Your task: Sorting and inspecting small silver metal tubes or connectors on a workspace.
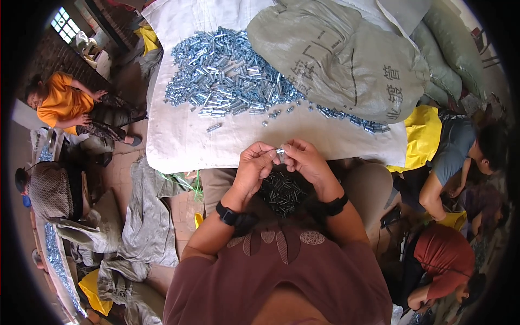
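Close to the table's near edge, both my hands meet at a small cylindrical metal part (280,152), silvery and shiny. My left hand (257,164) is closed, its thumb and fingers pinching the part from the left. From the other side, my right hand (304,158) pinches it too, fingers bent. The fingers partly cover the part, so its exact kind cannot be made out. Beyond my hands, a wide heap of similar bluish-silver metal parts (225,70) lies on the white-covered table (179,143). One single piece (214,128) rests apart from the heap, on the near side.
Below my hands, darker metal pieces (281,193) lie in a pile between my legs. A grey-green woven sack (346,59) covers the heap's right side. Yellow sacking (420,138) hangs at the table's right corner. Other people sit on both sides, one in an orange shirt (62,100).
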`<state>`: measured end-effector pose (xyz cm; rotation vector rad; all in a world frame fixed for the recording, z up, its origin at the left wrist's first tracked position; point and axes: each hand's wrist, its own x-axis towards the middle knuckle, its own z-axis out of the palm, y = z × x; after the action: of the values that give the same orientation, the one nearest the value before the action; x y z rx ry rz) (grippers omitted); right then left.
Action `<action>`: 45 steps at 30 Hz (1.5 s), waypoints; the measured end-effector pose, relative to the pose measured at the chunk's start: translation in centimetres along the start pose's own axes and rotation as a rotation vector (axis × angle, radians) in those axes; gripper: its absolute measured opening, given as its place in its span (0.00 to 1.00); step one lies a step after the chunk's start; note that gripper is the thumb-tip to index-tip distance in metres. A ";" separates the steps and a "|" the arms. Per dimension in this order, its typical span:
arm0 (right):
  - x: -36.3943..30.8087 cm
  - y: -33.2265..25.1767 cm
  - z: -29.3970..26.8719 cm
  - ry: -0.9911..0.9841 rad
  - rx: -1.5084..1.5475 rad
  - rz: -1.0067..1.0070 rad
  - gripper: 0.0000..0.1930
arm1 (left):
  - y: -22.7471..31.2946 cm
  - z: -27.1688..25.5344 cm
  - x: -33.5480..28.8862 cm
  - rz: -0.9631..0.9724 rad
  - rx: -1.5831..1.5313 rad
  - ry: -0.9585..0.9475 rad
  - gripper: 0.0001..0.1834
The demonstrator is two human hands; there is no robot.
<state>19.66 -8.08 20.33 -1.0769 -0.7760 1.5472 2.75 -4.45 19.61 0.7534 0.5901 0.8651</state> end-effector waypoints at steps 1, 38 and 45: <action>0.2 0.3 -0.1 -0.090 0.211 0.125 0.10 | 0.0 -0.2 0.0 0.004 -0.002 0.000 0.02; -0.4 -1.4 0.4 0.248 -0.034 -0.218 0.09 | 0.4 1.4 1.4 0.154 0.466 -0.090 0.07; -0.9 -1.3 0.6 0.322 -0.230 -0.245 0.11 | 0.6 1.7 0.5 0.105 0.502 -0.040 0.04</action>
<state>19.69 -8.61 21.93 -1.3078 -0.8386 1.0637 3.98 -4.31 20.99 1.2620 0.7482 0.8030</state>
